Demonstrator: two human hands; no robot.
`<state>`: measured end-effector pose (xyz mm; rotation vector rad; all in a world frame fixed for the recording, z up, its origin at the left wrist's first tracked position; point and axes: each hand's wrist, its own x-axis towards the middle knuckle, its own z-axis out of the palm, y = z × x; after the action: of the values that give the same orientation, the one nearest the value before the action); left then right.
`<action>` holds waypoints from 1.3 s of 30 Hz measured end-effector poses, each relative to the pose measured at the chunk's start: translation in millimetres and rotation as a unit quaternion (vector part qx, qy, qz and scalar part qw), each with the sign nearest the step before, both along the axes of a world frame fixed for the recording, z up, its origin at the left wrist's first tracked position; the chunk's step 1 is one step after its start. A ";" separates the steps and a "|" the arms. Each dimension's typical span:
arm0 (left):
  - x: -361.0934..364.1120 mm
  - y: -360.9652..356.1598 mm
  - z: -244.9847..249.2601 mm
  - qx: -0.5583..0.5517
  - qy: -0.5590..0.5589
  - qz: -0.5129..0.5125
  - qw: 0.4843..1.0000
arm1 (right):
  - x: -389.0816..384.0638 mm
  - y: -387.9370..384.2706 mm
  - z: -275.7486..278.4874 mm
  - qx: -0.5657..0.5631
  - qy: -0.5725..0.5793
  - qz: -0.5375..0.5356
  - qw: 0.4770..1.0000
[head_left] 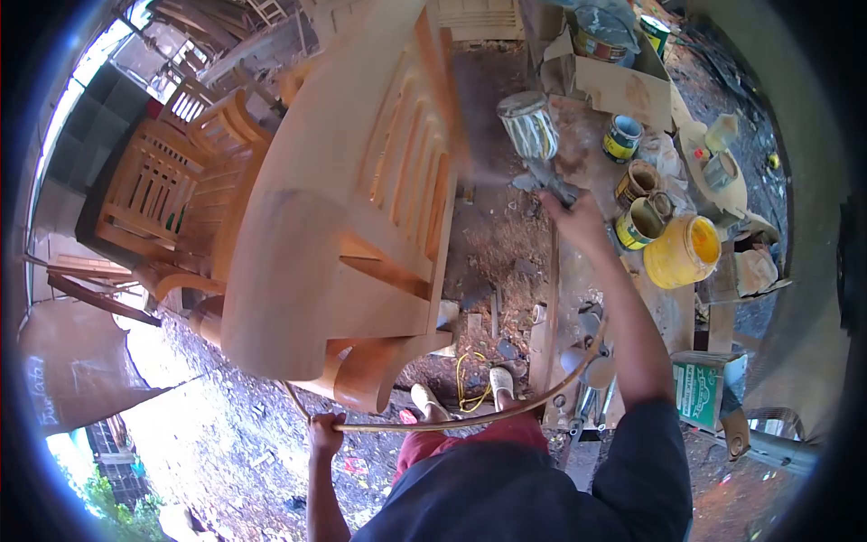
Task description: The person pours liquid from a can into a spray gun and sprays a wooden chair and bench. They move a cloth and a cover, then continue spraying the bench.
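Note:
My right hand [575, 217] is closed around the grip of a spray gun [548, 179], whose cup [528, 125] is streaked with paint. The nozzle faces left, and a faint mist shows between it and a large wooden bench [298, 194] with a slatted panel. My left hand [326, 434], low and left of centre, is wrapped round a hose [470, 419]. That hose curves across in front of my body and up toward my right forearm.
Slatted wooden chairs [212, 172] stand at the left. Along the right, a worktable [578, 262] bears open paint cans [638, 221], a yellow tub [684, 251] and a cardboard box [623, 86]. A yellow cord [462, 384] lies near my feet.

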<state>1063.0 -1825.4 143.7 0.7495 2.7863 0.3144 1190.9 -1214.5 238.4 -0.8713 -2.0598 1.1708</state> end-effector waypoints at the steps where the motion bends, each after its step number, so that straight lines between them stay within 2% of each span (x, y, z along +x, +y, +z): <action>1: -0.3 -1.7 -2.8 -0.005 -0.003 -0.016 1.000 | 11.3 -8.2 8.5 0.003 -0.030 0.007 1.000; 2: 1.7 -0.4 -2.7 -0.006 -0.009 -0.028 1.000 | 20.1 -15.8 12.6 0.005 -0.061 0.015 0.998; 5: 8.7 -3.7 -8.1 -0.004 -0.029 -0.056 0.998 | 41.1 -37.8 9.1 -0.009 0.006 0.017 1.000; 8: 8.7 -17.2 -24.8 0.024 -0.005 -0.076 0.997 | 58.3 -45.7 24.4 0.030 -0.088 0.070 0.993; 9: 8.9 -15.8 -23.7 0.026 -0.006 -0.080 0.996 | 60.6 -47.4 39.8 -0.029 -0.133 0.106 0.985; 10: 7.3 -18.7 -27.2 0.036 0.002 -0.088 0.995 | 62.7 -50.9 46.4 -0.029 -0.162 0.080 0.983; 12: 9.4 -12.9 -16.9 0.046 -0.006 -0.074 0.996 | 65.1 -54.3 53.3 -0.084 -0.120 0.046 0.988; 15: 7.9 -17.0 -10.0 0.025 0.008 -0.054 0.998 | 67.2 -47.6 42.3 -0.092 -0.040 0.036 0.994; 16: 8.5 -19.9 -11.0 0.035 0.013 -0.056 0.998 | 71.1 -47.0 45.2 -0.140 -0.054 0.015 0.989; 19: 9.3 -25.1 -9.6 0.030 0.008 -0.055 0.998 | 80.9 -46.7 47.0 -0.130 -0.062 0.027 0.989; 22: 16.5 -24.6 -7.5 -0.036 -0.039 -0.025 0.998 | 92.1 -65.8 58.1 -0.111 -0.039 0.008 0.993; 25: 36.0 -2.5 -13.6 -0.174 -0.155 -0.116 0.965 | 104.4 -85.5 76.4 -0.146 -0.029 -0.015 0.989; 27: 65.1 35.1 -12.2 -0.138 -0.263 -0.183 0.937 | 104.1 -100.4 83.1 -0.207 0.035 -0.062 0.976; 28: 81.6 54.0 -17.1 -0.076 -0.338 -0.194 0.918 | 103.8 -108.6 85.8 -0.236 0.068 -0.088 0.965; 29: 100.4 74.8 -22.8 -0.014 -0.412 -0.204 0.888 | 104.3 -117.1 82.4 -0.211 0.082 -0.092 0.970; 31: 133.0 152.2 35.2 0.084 -0.543 -0.165 0.819 | 102.3 -138.7 64.2 -0.162 0.107 -0.100 0.976; 34: 121.8 184.2 -3.9 0.048 -0.608 -0.261 0.748 | 94.6 -184.8 39.4 -0.197 0.072 -0.092 0.973; 35: 130.2 191.5 -7.1 0.098 -0.598 -0.245 0.757 | 92.4 -198.7 18.6 -0.230 0.070 -0.067 0.968; 36: 144.8 202.2 -9.8 0.148 -0.587 -0.229 0.762 | 89.8 -217.6 -8.3 -0.218 0.077 -0.061 0.971; 37: 153.9 210.8 -11.0 0.199 -0.575 -0.212 0.765 | 90.4 -235.4 -15.2 -0.175 0.090 -0.053 0.979; 39: 154.6 230.1 -3.5 0.247 -0.481 -0.131 0.831 | 95.6 -265.4 -20.3 -0.057 0.117 -0.036 0.991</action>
<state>1217.6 -1595.3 140.1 0.7600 1.6251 1.0418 1286.6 -1479.9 218.2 -0.8125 -1.7738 1.2957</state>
